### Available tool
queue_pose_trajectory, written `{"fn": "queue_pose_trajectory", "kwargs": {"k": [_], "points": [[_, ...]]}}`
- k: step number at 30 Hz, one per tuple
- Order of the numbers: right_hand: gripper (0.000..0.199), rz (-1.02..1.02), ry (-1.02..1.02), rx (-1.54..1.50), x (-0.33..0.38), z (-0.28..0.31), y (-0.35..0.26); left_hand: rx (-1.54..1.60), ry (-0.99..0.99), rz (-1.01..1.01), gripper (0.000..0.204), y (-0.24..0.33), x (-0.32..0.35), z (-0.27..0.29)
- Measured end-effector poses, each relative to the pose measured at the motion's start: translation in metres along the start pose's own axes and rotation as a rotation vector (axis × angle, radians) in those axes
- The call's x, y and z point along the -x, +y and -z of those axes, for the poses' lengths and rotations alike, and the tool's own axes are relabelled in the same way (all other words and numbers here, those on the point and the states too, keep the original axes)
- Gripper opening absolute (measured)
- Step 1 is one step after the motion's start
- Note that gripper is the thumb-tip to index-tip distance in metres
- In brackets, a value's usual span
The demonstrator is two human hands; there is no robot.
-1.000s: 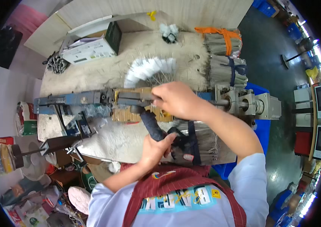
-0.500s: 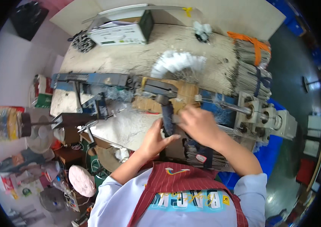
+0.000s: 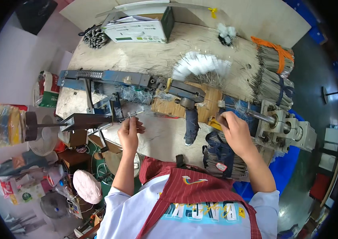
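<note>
My left hand [image 3: 130,130] pinches a thin metal rod [image 3: 134,115] at the left end of the blue bench machine [image 3: 113,79], just below a tangle of fine wires [image 3: 135,95]. My right hand [image 3: 232,129] has its fingers closed around a small thin piece at the right side of the machine, beside the grey metal cylinder block [image 3: 286,127]. A dark wrapped lever handle [image 3: 191,125] hangs down between my two hands. Under my right wrist lies a dark-banded bundle of thin metal strips [image 3: 220,155].
A white fan of wire pieces [image 3: 201,63] lies on the wooden bench [image 3: 145,55]. Bundles of metal strips tied in orange [image 3: 274,55] are stacked at the back right. A white box device [image 3: 137,32] stands at the back. Clutter and a fan [image 3: 41,139] fill the left floor.
Both hands have left the lever handle. My left hand moved left to the rod at the machine's left end; my right hand moved right toward the cylinder block. The camera view shifted.
</note>
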State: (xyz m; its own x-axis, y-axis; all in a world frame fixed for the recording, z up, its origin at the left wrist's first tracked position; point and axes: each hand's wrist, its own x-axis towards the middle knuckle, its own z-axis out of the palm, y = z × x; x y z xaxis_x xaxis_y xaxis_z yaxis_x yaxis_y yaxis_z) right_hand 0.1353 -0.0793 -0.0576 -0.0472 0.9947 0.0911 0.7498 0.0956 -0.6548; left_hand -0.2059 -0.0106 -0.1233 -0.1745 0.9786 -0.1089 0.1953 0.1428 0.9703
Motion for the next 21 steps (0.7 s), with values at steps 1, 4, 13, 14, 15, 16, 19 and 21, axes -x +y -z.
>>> {"fn": "queue_pose_trajectory", "kwargs": {"k": [1, 4, 13, 14, 15, 16, 19, 21], "points": [[0.022, -0.026, -0.001, -0.068, 0.004, 0.001, -0.001, -0.017, -0.008, -0.033, 0.029, -0.005, 0.0, 0.0], [0.022, -0.169, -0.022, -0.314, 0.019, 0.01, -0.003, -0.025, -0.069, 0.025, 0.03, 0.0, 0.006, 0.004], [0.024, -0.374, 0.253, -0.749, 0.024, 0.063, -0.026, 0.267, -1.234, 0.236, 0.031, 0.111, 0.061, -0.134], [0.022, -0.319, 0.294, -0.591, 0.024, 0.065, -0.025, 0.338, -1.208, 0.36, 0.03, 0.118, 0.059, -0.156], [0.021, -0.259, 0.323, -0.44, 0.022, 0.065, -0.023, 0.403, -1.165, 0.485, 0.03, 0.123, 0.057, -0.174], [0.021, -0.2, 0.347, -0.293, 0.02, 0.066, -0.021, 0.453, -1.063, 0.517, 0.029, 0.12, 0.055, -0.187], [0.021, 0.037, 0.384, 0.014, 0.009, 0.068, -0.016, 0.524, -0.853, 0.587, 0.029, 0.113, 0.048, -0.189], [0.02, 0.151, 0.303, 0.214, 0.004, 0.067, -0.021, 0.548, -0.742, 0.468, 0.029, 0.107, 0.054, -0.187]]}}
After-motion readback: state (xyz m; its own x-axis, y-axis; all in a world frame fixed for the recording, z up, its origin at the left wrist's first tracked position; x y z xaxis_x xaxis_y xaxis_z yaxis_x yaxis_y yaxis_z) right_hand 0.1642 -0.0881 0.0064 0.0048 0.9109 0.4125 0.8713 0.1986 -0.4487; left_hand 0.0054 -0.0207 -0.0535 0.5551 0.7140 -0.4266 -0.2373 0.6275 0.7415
